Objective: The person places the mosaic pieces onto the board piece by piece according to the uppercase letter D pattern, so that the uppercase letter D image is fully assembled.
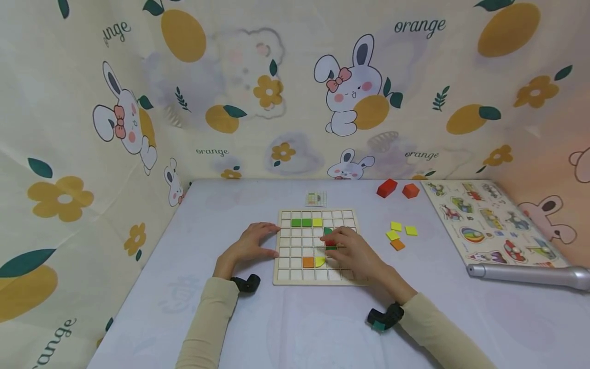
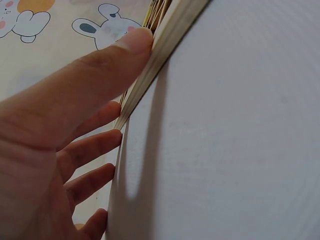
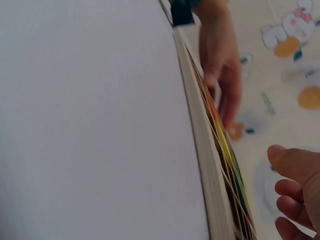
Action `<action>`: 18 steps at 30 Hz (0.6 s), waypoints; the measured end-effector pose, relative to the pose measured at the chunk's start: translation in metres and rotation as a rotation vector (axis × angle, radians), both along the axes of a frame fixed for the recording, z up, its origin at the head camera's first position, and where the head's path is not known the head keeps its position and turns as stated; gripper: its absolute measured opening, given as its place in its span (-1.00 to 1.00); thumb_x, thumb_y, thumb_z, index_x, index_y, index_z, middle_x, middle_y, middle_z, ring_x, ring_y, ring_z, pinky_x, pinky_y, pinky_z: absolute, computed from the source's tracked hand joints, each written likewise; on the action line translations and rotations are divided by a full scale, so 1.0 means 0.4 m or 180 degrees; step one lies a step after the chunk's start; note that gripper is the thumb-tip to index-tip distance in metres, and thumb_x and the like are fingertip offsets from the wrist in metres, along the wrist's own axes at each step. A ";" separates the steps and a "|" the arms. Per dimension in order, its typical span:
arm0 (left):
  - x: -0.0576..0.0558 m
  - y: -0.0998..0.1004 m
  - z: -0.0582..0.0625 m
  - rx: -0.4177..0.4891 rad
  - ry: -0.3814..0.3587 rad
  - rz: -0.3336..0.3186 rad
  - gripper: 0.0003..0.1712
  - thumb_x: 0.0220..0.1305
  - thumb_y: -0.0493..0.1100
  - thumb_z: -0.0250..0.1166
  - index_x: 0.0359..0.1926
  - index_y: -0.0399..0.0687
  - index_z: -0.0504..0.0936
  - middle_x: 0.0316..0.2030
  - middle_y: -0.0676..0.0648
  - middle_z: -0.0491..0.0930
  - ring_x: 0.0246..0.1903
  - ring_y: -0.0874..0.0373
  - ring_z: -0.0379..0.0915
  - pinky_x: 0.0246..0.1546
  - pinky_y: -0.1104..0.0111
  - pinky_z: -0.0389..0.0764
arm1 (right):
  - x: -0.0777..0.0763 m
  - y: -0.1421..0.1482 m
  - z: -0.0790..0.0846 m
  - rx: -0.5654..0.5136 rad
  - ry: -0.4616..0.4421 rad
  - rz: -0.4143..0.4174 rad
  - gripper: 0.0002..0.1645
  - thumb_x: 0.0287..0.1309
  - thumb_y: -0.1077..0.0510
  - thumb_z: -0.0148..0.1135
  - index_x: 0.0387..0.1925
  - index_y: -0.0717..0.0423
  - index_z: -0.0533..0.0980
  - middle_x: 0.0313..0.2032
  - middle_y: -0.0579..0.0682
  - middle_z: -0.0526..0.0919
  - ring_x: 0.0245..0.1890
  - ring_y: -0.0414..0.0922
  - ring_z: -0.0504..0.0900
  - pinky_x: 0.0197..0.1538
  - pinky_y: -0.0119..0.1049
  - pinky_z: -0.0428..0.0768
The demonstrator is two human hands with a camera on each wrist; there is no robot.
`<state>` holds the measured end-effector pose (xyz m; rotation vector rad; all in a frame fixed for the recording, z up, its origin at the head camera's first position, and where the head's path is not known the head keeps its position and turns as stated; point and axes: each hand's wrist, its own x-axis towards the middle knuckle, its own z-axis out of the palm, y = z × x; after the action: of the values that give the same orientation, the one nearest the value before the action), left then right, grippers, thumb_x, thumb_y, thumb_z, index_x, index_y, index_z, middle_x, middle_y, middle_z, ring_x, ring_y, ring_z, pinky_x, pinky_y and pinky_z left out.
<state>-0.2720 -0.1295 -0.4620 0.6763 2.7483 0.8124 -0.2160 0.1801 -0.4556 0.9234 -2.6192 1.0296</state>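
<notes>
A wooden grid board (image 1: 295, 283) lies on the table, with two green tiles (image 1: 301, 223) and a yellow tile (image 1: 317, 222) in an upper row. Lower down sit an orange tile (image 1: 308, 262) and a rounded yellow piece (image 1: 320, 262). My left hand (image 1: 249, 243) rests at the board's left edge, fingers spread; in the left wrist view its thumb (image 2: 137, 40) lies against the rim. Over the board's right half hovers my right hand (image 1: 352, 251), thumb and fingers apart, nothing seen between them. A red piece (image 1: 330, 241) and a green piece (image 1: 328, 231) show beside its fingertips, partly covered.
Right of the board lie several loose tiles, yellow (image 1: 396, 226) and orange (image 1: 398, 245). Behind them are two red blocks (image 1: 387, 188). A picture puzzle board (image 1: 454, 238) and a silver tube (image 1: 521, 275) occupy the right side. A small pattern card (image 1: 316, 198) lies behind the grid.
</notes>
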 end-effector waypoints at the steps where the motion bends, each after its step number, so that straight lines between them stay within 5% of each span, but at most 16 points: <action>1: -0.001 0.000 -0.002 0.0002 0.0013 -0.0003 -0.17 -0.05 0.15 0.44 0.28 0.15 0.37 0.31 -0.05 0.24 0.34 -0.04 -0.01 0.31 -0.01 0.09 | -0.001 0.015 0.000 -0.0037 0.0001 -0.0028 -0.59 0.04 0.17 0.36 -0.02 0.10 0.57 -0.13 -0.01 0.52 -0.15 -0.08 0.46 -0.18 -0.25 0.57; 9: -0.006 -0.001 -0.010 -0.0033 0.0012 0.0020 -0.16 -0.06 0.17 0.44 0.28 0.17 0.37 0.32 -0.03 0.23 0.34 -0.02 -0.02 0.32 0.01 0.08 | 0.013 0.145 -0.005 0.0179 -0.0191 -0.0857 -0.64 0.08 0.07 0.33 -0.04 -0.04 0.58 -0.10 -0.14 0.50 -0.07 -0.16 0.42 -0.06 -0.12 0.56; 18: 0.000 0.001 -0.001 -0.0009 -0.0004 0.0023 -0.16 -0.06 0.15 0.44 0.27 0.15 0.37 0.32 -0.04 0.23 0.34 -0.03 -0.02 0.31 -0.02 0.09 | 0.019 0.275 0.003 0.0202 0.0258 -0.1046 -0.63 -0.06 0.26 0.41 -0.12 0.11 0.61 -0.22 0.03 0.56 -0.23 -0.09 0.48 -0.22 -0.22 0.54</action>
<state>-0.2721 -0.1291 -0.4624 0.6653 2.7518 0.8101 -0.2085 0.2902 -0.4546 0.5074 -2.6295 0.8123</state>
